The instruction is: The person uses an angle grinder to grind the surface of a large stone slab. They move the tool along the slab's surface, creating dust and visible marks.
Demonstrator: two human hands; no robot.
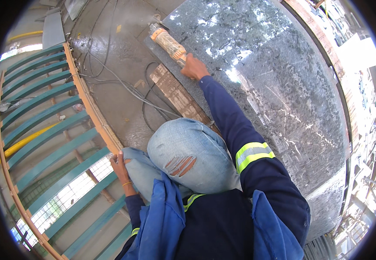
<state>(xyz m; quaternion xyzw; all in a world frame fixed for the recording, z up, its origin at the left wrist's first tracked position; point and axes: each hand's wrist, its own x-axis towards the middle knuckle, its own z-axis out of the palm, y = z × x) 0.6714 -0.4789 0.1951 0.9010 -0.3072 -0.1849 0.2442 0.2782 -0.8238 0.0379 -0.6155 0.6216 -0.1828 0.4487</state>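
My right hand (194, 67) is closed round the rear end of an angle grinder (169, 44) with a worn orange body. The grinder's head lies at the far left edge of a wet grey stone slab (279, 99), where a pale mist hangs. My right arm stretches forward over the slab. Beside my bent knee, my left hand (120, 171) grips the orange rail (90, 104) of a green-slatted rack. Part of its fingers is hidden behind the rail.
A rough wooden beam (181, 93) runs along the slab's left side. Grey cables (129, 89) loop over the wet floor (131, 52) between rack and slab. Under the slats lies a yellow pipe (29, 143). Another wooden strip (311, 26) borders the slab's right side.
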